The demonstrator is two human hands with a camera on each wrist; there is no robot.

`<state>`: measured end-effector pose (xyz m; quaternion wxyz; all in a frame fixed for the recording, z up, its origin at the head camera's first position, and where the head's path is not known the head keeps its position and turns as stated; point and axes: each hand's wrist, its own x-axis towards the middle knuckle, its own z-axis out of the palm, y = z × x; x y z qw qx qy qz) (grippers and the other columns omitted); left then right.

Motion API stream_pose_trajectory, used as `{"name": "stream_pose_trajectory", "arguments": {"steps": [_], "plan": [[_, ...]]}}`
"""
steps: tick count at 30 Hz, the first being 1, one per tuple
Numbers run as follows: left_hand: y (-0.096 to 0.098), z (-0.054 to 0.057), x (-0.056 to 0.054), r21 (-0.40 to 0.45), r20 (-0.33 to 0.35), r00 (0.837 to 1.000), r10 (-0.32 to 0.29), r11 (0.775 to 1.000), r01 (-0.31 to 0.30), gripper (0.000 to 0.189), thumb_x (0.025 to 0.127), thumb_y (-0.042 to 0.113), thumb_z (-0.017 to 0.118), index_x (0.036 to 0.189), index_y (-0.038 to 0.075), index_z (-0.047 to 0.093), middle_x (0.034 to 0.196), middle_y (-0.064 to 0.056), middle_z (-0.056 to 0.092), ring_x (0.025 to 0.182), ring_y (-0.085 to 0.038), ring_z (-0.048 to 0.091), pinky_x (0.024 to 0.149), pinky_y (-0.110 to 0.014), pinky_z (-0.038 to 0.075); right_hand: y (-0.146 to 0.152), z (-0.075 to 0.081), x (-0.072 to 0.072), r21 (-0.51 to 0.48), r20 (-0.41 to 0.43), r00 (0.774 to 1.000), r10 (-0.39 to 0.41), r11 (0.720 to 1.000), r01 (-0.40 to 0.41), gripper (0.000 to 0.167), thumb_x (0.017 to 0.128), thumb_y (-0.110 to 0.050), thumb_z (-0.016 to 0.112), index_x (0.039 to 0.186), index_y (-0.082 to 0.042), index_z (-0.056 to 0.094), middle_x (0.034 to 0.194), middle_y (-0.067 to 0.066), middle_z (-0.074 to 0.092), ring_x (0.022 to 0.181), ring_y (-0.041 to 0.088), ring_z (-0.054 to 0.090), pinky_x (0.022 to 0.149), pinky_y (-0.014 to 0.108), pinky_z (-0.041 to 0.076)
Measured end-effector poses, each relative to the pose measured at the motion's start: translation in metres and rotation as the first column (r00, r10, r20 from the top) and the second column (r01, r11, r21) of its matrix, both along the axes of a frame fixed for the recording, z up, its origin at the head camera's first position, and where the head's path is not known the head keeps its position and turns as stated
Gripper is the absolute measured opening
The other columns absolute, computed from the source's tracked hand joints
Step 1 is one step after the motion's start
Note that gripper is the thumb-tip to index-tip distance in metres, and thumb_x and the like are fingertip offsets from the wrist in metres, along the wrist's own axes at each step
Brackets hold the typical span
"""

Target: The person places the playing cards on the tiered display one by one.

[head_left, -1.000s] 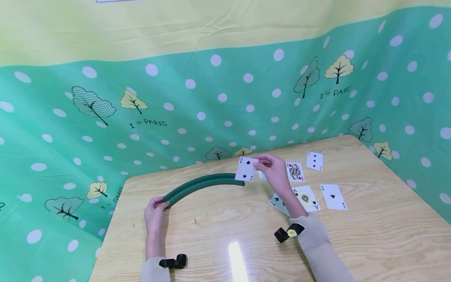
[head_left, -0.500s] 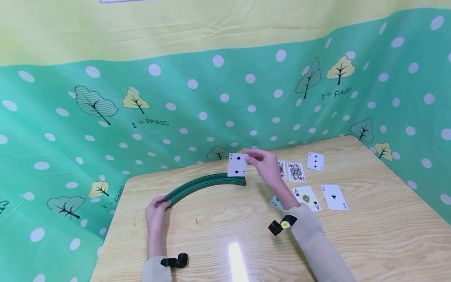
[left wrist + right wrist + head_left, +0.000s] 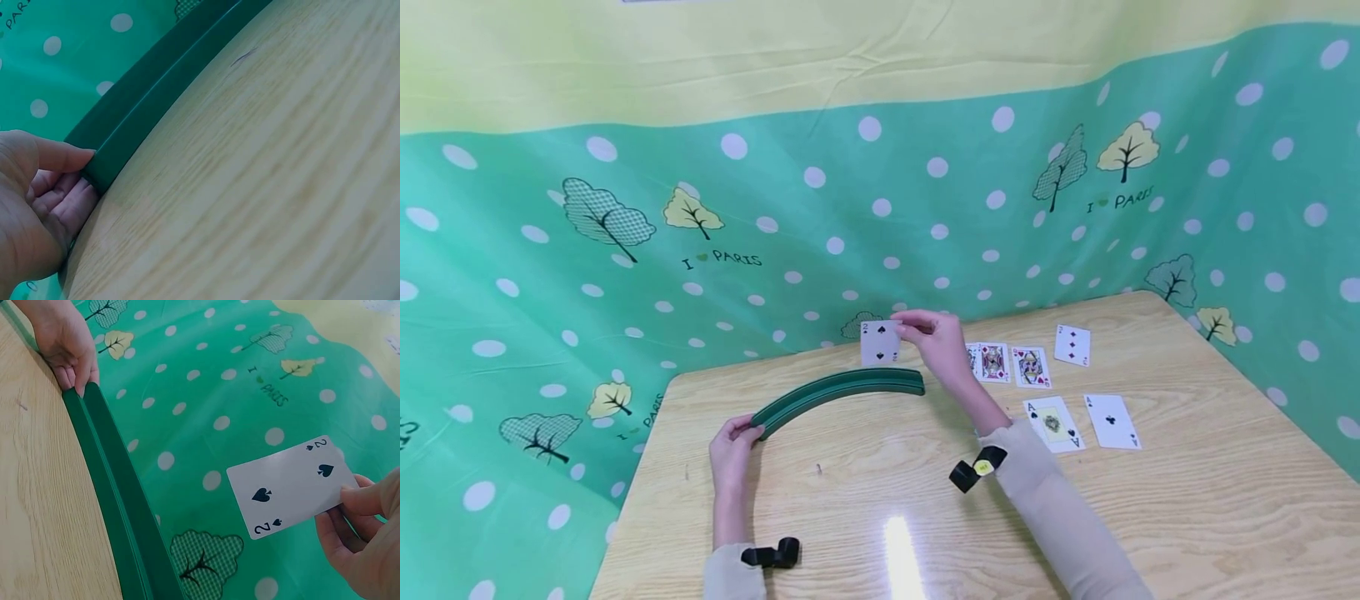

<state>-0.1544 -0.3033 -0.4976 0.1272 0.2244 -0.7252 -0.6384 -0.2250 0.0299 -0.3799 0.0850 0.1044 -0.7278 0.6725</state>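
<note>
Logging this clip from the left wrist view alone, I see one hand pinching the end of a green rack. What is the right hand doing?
Observer: In the right wrist view, the right hand holds a two of spades.
Operator: Is any hand gripping the far end, out of my view?
Observer: No, the head view shows no hand gripping the far end of the green rack.
Operator: And what lies off to the right?
Observer: Face-up playing cards lie there on the wooden table.

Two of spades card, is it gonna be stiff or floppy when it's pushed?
The card is probably fairly stiff: it looks flat though the right hand pinches one end. It might swivel if pushed, since nothing visible backs its other end.
</note>
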Motion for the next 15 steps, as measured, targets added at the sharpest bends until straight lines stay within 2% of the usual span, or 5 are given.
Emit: {"name": "stream_pose_trajectory", "arguments": {"steps": [3,7,11,15], "plan": [[-0.001,0.0,0.0,0.009,-0.002,1.0,-0.006,1.0,0.006,0.029,0.095,-0.002,0.068,0.121,-0.011,0.062,0.093,0.005,0.07,0.087,0.001,0.061,0.078,-0.014,0.051,-0.008,0.002,0.001,-0.011,-0.001,1.0,0.015,1.0,-0.015,0.019,0.095,0.001,0.071,0.113,0.002,0.076,0.12,0.018,0.072,0.106,0.027,0.068,0.091,0.039,0.058],[-0.003,0.001,0.0,0.017,0.002,1.0,-0.013,1.0,0.013,0.029,0.094,-0.002,0.069,0.121,-0.011,0.063,0.092,0.007,0.07,0.086,0.001,0.061,0.077,-0.014,0.052,-0.018,0.001,0.001,-0.008,-0.011,0.999,0.042,0.999,-0.042,0.017,0.096,-0.001,0.07,0.112,0.001,0.077,0.111,0.015,0.073,0.099,0.025,0.067,0.091,0.047,0.057],[-0.004,0.001,0.0,0.035,0.013,1.0,-0.027,0.999,0.027,0.029,0.094,-0.002,0.07,0.122,-0.01,0.064,0.093,0.007,0.07,0.086,0.0,0.061,0.078,-0.014,0.05,-0.028,-0.002,0.0,0.008,-0.029,0.998,0.064,0.998,-0.064,0.015,0.096,-0.001,0.07,0.11,0.0,0.078,0.106,0.013,0.074,0.094,0.022,0.067,0.087,0.043,0.058],[-0.005,0.001,-0.001,0.049,0.012,0.999,-0.04,0.998,0.04,0.029,0.093,-0.004,0.07,0.121,-0.009,0.065,0.092,0.007,0.07,0.085,-0.001,0.062,0.078,-0.014,0.049,-0.038,-0.006,0.0,0.015,-0.027,0.996,0.085,0.996,-0.085,0.015,0.095,0.001,0.071,0.109,0.0,0.078,0.105,0.012,0.076,0.091,0.019,0.067,0.081,0.032,0.058]]}}
